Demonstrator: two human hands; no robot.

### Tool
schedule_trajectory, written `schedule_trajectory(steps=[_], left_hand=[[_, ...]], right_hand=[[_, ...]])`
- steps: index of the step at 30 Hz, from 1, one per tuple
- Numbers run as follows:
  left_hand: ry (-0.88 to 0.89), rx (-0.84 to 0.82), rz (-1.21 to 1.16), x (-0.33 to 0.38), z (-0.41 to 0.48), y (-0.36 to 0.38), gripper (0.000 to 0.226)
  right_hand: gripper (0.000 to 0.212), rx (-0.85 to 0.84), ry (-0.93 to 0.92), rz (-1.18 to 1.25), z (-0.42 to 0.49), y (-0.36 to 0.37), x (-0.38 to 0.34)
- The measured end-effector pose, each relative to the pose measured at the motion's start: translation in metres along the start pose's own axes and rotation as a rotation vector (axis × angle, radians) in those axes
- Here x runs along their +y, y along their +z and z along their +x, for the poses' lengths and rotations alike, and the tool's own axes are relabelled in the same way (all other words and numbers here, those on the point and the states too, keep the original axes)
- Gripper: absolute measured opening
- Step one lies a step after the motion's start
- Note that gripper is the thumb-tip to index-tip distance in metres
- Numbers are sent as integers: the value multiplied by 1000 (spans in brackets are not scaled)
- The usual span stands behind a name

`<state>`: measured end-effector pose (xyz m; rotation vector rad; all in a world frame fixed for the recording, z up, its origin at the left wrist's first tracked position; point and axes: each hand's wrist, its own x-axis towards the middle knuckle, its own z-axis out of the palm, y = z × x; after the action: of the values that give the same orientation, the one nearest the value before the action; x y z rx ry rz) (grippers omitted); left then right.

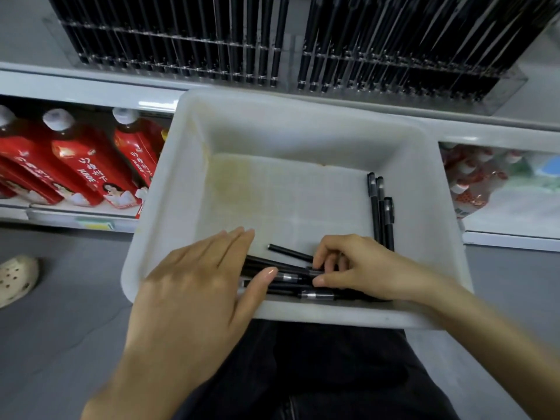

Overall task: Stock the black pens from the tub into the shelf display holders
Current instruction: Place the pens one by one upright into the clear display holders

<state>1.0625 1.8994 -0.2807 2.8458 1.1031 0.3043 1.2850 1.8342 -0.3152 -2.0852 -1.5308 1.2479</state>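
A white plastic tub (188, 183) rests on my lap in front of the shelf. Several black pens (288, 278) lie bunched along its near wall, and three more black pens (382, 210) lie lengthwise by its right wall. My left hand (200, 274) lies flat with straight fingers over the left ends of the bunch, thumb touching a pen. My right hand (348, 265) curls its fingers and thumb round the pens at the middle of the bunch. Clear display holders (272, 56) on the shelf above are packed with upright black pens.
Red juice bottles (78, 165) stand on the lower shelf at left, and more bottles (472, 180) at right. The white shelf edge (91, 83) runs behind the tub. A beige clog (16, 278) sits on the grey floor at far left.
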Motion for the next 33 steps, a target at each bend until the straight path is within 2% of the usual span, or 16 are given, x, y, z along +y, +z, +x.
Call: schedule_trajectory(steps=[7, 11, 14, 17, 19, 21, 22, 24, 25, 29, 33], left_hand=[[-22, -43, -17, 1, 0, -2, 54], [-41, -77, -63, -1, 4, -3, 55], [-17, -110, -80, -1, 6, -6, 54], [-12, -232, -88, -3, 9, -12, 55], [-34, -292, -116, -2, 19, -21, 66], [38, -198, -75, -7, 30, -17, 90], [65, -207, -45, -8, 37, -19, 98], [184, -62, 25, -2, 59, -34, 96], [173, -31, 22, -1, 71, -40, 93], [123, 85, 69, -4, 126, -44, 69], [144, 154, 88, -5, 170, -25, 65]], right_hand=[[9, 10, 6, 100, -2, -5, 3], [4, 118, -19, 219, -5, -17, -3], [3, 241, -106, 248, -8, -32, -10], [8, 338, -164, 343, -12, -51, -16], [10, 377, -183, 406, -14, -66, -20], [12, 374, -197, 448, -15, -83, -22], [13, 371, -208, 458, -15, -92, -24], [16, 395, -242, 483, -15, -110, -29], [17, 428, -265, 500, -15, -120, -32], [22, 731, -418, 512, -15, -153, -52], [28, 1087, -551, 455, -9, -179, -68]])
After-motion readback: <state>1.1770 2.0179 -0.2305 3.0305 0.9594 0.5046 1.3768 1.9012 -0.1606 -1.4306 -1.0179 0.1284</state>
